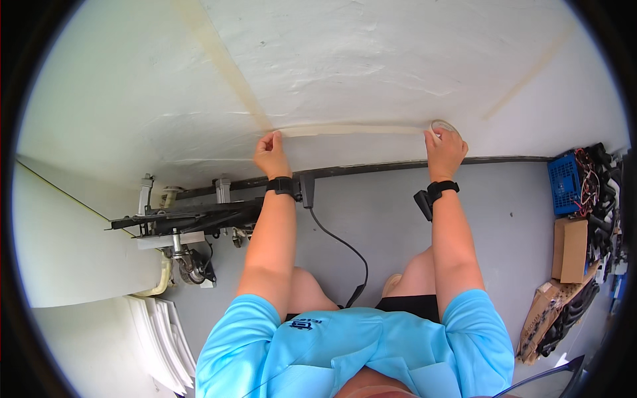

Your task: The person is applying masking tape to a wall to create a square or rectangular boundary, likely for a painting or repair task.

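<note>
A strip of pale masking tape point(352, 129) stretches level along the white wall point(345, 60) between my two hands. My left hand point(271, 152) pinches its left end, close to the foot of an older yellowish tape stripe point(222, 60) that runs up the wall. At the other end, my right hand point(446, 151) grips the tape roll point(443, 125), whose rim shows above the fingers. Whether the strip touches the wall along its whole length I cannot tell. Each wrist wears a black strapped device.
A black metal frame with casters point(192, 222) stands on the grey floor point(358, 212) at left. A black cable point(345, 249) hangs by my left wrist. At right are a blue crate point(565, 186), a cardboard box point(569, 251) and dark parts. White sheets point(159, 338) lean at lower left.
</note>
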